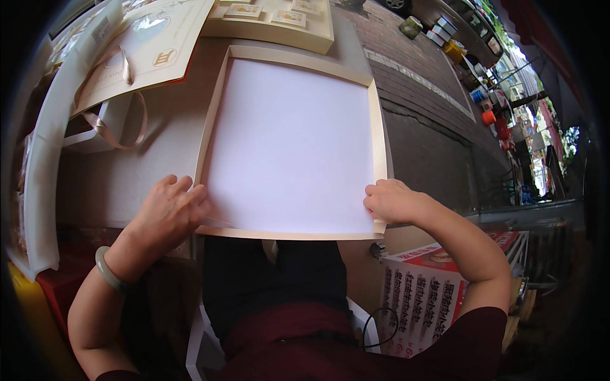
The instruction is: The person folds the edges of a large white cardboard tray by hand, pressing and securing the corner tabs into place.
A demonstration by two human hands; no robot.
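In front of me lies a shallow cream cardboard box lid or tray (292, 146), its inside white and bare. Its near edge reaches over the table's front edge toward my lap. My left hand (176, 206) grips the near left corner, fingers curled over the wall. At the near right, my right hand (395, 201) is closed on the opposite side wall, close to the corner. The fingertips of both hands are partly hidden against the walls. A pale green bangle (109, 270) circles my left wrist.
Behind the tray stands a cream box (273, 25) with small printed packets in it. To the left a cream printed gift bag or cover (143, 47) with a pink ribbon (117, 143) rests beside a long white panel (54, 140). A red-and-white sign (422, 286) stands at lower right.
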